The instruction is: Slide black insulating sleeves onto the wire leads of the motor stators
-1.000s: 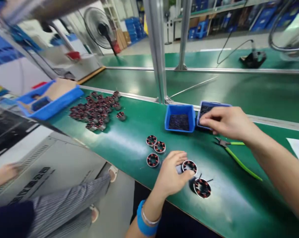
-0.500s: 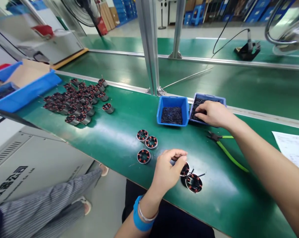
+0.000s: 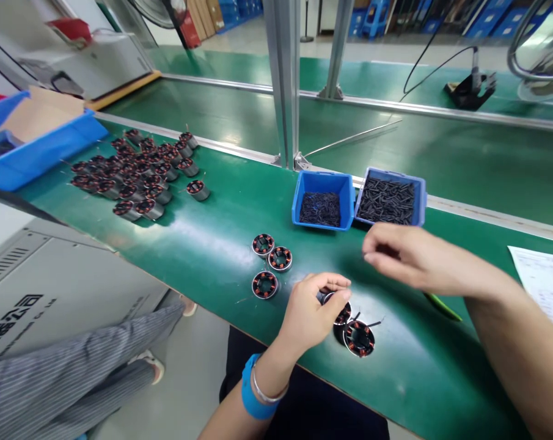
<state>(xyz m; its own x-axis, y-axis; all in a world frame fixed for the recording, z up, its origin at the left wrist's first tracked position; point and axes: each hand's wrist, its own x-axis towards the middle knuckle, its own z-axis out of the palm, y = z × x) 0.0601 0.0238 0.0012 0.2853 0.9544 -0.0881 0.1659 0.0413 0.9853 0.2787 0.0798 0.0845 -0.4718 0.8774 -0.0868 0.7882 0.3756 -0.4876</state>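
Observation:
My left hand (image 3: 313, 308) is closed, thumb and fingers together, beside a round wound coil part (image 3: 342, 313) that it partly covers. A second coil part (image 3: 358, 338) stands just to the right, with black-sleeved leads sticking up. Over the bench hangs my right hand (image 3: 398, 256), fingers curled together; anything between its fingertips is too small to make out. Behind it are a blue bin (image 3: 322, 200) of thin black pieces and a purplish bin (image 3: 390, 197) of short black tubes. Three coil parts (image 3: 280, 259) lie left of my left hand.
Many coil parts (image 3: 134, 171) crowd the bench's left side, near a large blue crate (image 3: 42, 146). Green-handled pliers (image 3: 443, 307) lie partly under my right hand. A paper sheet (image 3: 542, 287) is at the right. A metal post (image 3: 285, 91) rises behind. Another person's striped legs (image 3: 84, 379) show lower left.
My right hand has come out of the purplish bin and moved toward me, now covering most of the pliers. My left hand stays by the coil part. The view has shifted slightly.

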